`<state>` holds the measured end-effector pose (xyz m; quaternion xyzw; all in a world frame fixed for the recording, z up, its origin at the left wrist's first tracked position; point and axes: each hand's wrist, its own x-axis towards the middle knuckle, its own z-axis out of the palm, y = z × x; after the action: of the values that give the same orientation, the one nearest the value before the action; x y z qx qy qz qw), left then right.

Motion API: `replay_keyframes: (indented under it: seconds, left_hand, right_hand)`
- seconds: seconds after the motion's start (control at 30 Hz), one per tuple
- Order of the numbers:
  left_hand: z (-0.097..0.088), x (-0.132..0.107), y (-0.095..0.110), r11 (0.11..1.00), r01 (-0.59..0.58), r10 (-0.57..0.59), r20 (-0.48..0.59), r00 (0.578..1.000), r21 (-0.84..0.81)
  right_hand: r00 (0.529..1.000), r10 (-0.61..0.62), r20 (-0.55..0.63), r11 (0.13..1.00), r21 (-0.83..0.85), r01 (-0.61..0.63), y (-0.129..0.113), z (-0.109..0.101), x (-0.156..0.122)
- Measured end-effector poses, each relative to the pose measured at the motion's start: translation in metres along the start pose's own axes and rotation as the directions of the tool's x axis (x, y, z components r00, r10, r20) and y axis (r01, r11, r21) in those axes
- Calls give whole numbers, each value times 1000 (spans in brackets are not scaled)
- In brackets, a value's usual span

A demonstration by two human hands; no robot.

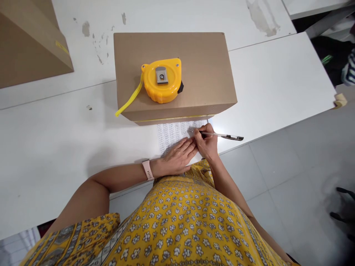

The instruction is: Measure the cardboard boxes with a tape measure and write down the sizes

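My right hand (206, 142) is closed around a silver pen (226, 136), its tip resting on a printed sheet of paper (173, 133) at the table's near edge. Flat on the same sheet lies my left hand (179, 157), fingers stretched out, touching my right hand; a pink watch is on that wrist. Just beyond the sheet stands a closed cardboard box (205, 70), partly covering the paper's far end. On top of the box sits a yellow tape measure (162, 79) with its yellow tape hanging over the box's left side.
The white table (277, 81) ends at the right over a grey tiled floor. Another larger cardboard box (24, 40) stands at the far left. A roll of masking tape (340, 99) sits at the table's right corner. Dark bags lie at the top right.
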<state>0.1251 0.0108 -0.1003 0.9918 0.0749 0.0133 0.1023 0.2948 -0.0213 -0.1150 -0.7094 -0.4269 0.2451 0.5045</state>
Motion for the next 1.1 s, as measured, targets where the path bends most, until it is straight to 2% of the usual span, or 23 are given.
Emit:
replay_keyframes:
  seconds: [1.1]
  left_hand:
    - [2, 0, 0, 1000, 9, -9, 6, 1000, 4]
  right_hand:
    - [999, 6, -33, 1000, -9, -6, 4, 0, -1]
